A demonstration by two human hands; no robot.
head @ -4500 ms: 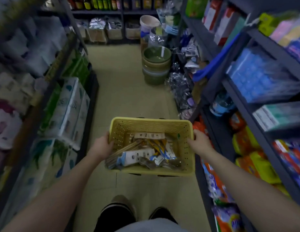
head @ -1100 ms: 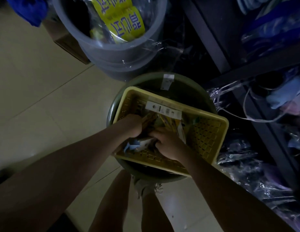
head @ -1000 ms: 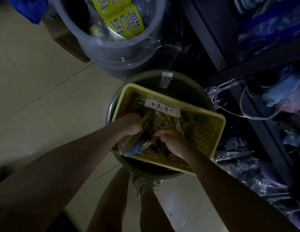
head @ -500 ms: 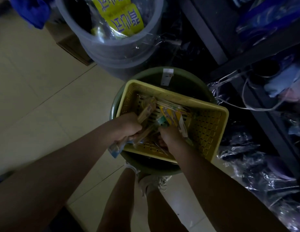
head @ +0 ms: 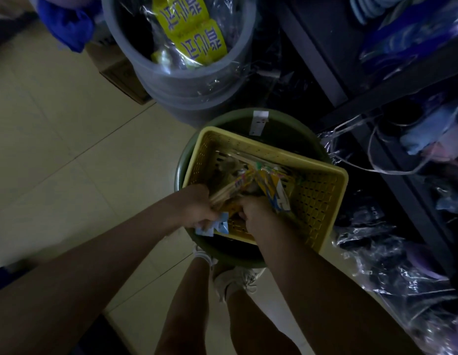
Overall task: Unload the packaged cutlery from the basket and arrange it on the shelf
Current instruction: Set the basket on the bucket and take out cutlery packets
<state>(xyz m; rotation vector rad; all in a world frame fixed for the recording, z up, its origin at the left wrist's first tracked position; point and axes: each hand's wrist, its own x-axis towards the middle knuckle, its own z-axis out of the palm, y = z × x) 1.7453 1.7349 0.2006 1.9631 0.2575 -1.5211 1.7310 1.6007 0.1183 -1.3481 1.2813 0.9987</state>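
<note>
Nothing is seen placed on the dark metal shelf (head: 391, 80); unloading appears barely begun. The yellow perforated plastic basket (head: 322, 201), set atop a green round tub (head: 286, 124), is seen to hold several packaged cutlery packs (head: 270, 184). A bundle of wooden chopstick packs (head: 224, 194) is gripped by the left hand (head: 197, 208); the right hand (head: 256, 213) is curled among packs, its grip not clearly shown. Yellow packets (head: 194, 34) are held in a grey bucket (head: 135, 60).

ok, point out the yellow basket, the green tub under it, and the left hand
yellow basket (head: 316, 201), head view, bare mesh floor on its right side
green tub (head: 286, 124), head view, far inner wall beside the white label
left hand (head: 197, 206), head view, back of the hand gripping the packets
</note>
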